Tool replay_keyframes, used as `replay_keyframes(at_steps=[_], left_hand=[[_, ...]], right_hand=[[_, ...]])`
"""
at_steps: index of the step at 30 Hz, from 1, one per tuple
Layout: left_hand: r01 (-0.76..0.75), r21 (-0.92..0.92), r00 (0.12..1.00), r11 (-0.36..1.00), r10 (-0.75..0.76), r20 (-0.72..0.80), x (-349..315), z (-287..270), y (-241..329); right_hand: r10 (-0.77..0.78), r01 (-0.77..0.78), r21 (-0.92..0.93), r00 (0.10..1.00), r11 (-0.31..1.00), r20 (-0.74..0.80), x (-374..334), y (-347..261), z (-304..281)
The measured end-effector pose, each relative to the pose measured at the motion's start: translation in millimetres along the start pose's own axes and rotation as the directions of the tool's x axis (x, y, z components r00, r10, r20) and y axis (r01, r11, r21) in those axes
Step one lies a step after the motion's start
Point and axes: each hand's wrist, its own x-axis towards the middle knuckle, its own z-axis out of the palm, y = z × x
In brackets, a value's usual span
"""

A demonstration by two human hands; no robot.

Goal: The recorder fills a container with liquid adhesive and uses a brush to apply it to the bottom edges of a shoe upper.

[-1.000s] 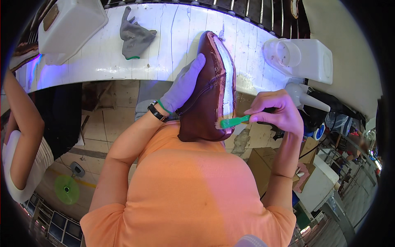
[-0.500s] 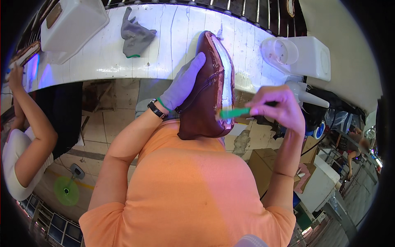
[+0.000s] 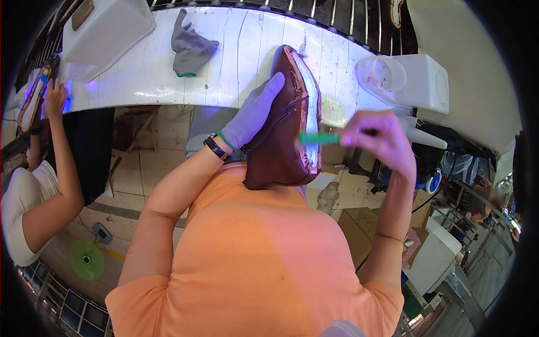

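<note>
A dark brown leather boot (image 3: 275,146) is tilted up in front of my body, its lower end against my orange shirt. Its unsoled bottom faces right, showing a pale strip framed by a rough reddish-brown edge. My left hand (image 3: 250,112), in a thin grey glove, is closed round the boot's left side; some fingers are hidden behind it. My bare right hand (image 3: 373,137) pinches a green-handled brush (image 3: 320,139). The brush's tip reaches the bottom edge of the boot, where motion blurs it, so I cannot tell whether bristles touch.
Ahead is a white worktable (image 3: 135,78) bearing a loose grey glove (image 3: 191,48), a cut-open white jug (image 3: 109,33) and another white container (image 3: 424,81) with a clear cup (image 3: 389,74). Metal rollers (image 3: 331,22) run behind. A co-worker's arm (image 3: 64,163) is at left, holding another shoe.
The brush has moved slightly up along the boot's edge with my right hand. The boot and my left hand have barely shifted. At left, the co-worker's hand and shoe have moved.
</note>
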Motion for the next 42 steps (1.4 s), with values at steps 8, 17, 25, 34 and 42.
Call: replay_keyframes(at_steps=[8, 17, 25, 34, 42], left_hand=[[-0.011, 0.005, 0.999, 1.0, 0.011, 0.046, 3, 1, 0], [0.028, 0.043, 0.997, 0.999, -0.031, 0.064, -2, 13, 22], [0.12, -0.048, 0.968, 0.992, -0.107, 0.228, 4, 25, 41], [0.033, -0.051, 0.909, 0.998, -0.009, 0.416, -17, 52, 39], [-0.753, 0.431, 0.656, 0.497, 0.613, 0.441, -59, 88, 40]], right_hand=[[0.202, -0.221, -0.077, 0.959, 0.972, -0.2, 4, 2, -1], [0.013, -0.005, -0.068, 0.993, 0.998, 0.115, 0, -13, -16], [-0.135, 0.157, -0.086, 0.966, 0.984, 0.222, 27, -45, -33], [-0.294, 0.336, -0.114, 0.913, 0.935, 0.283, 57, -71, -40], [-0.29, 0.317, -0.065, 0.92, 0.946, 0.263, 69, -77, -44]])
